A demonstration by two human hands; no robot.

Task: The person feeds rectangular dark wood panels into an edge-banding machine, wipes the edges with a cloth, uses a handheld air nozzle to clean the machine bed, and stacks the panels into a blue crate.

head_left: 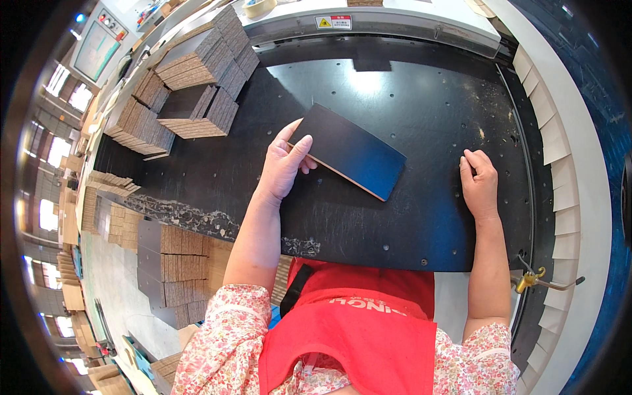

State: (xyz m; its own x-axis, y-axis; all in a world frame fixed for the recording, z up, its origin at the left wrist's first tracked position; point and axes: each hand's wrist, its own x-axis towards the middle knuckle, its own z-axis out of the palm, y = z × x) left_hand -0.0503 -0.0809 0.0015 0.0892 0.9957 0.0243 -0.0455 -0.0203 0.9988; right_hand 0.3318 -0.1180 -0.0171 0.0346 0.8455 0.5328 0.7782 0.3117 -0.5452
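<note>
My left hand [285, 162] grips a dark rectangular board [352, 150] by its left end, thumb on the top face and fingers underneath. The board has a black face and a thin brown edge, and it lies slantwise over the black machine table [355, 227]. Off to the right, my right hand [479, 183] is closed in a loose fist above the table, apart from the board. Nothing shows between its fingers.
Stacks of dark-faced boards [204, 59] stand on the table's left side, with more stacks [174, 270] lower down beyond its front edge. A grey-white machine beam [388, 33] crosses the back. At the right are a pleated cover [558, 168] and a brass fitting [528, 282] with a handle.
</note>
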